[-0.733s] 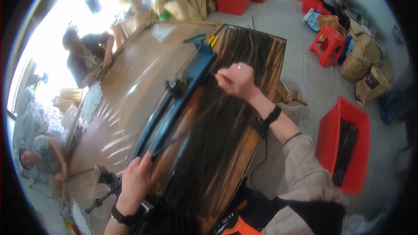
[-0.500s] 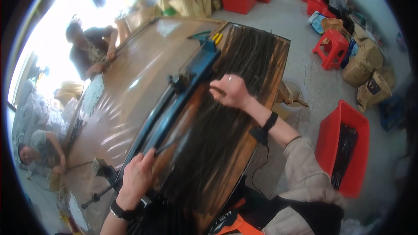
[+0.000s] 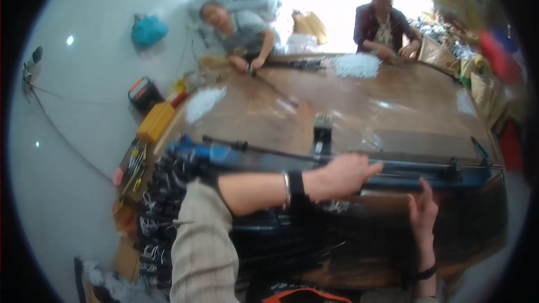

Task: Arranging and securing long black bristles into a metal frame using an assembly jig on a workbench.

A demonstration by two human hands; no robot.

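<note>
Over the long blue metal jig point(image 3: 469, 180), my left hand point(image 3: 343, 175) reaches across from the left, its fingers curled with one pointing right. What those fingers hold, if anything, is too blurred to make out. My right hand point(image 3: 424, 213) is just in front of the jig's right part, thumb and forefinger spread, nothing visible in it. A black rod with a knob point(image 3: 241, 146) runs along the jig's left part. Below my left forearm lies a mass of long thin black strips point(image 3: 292, 241), partly hidden by the arm.
Black pieces with white ties point(image 3: 151, 252) line the table's left end. Beyond the jig spreads the brown table point(image 3: 281, 120), with pale patches point(image 3: 356, 66). Two people sit at its far side, working with their hands. A yellow box point(image 3: 155, 122) and tools point(image 3: 135, 163) stand at left.
The view has swung left, so the jig now lies across the picture. My left hand has moved rightward along the jig. My right hand's curled fingers have spread.
</note>
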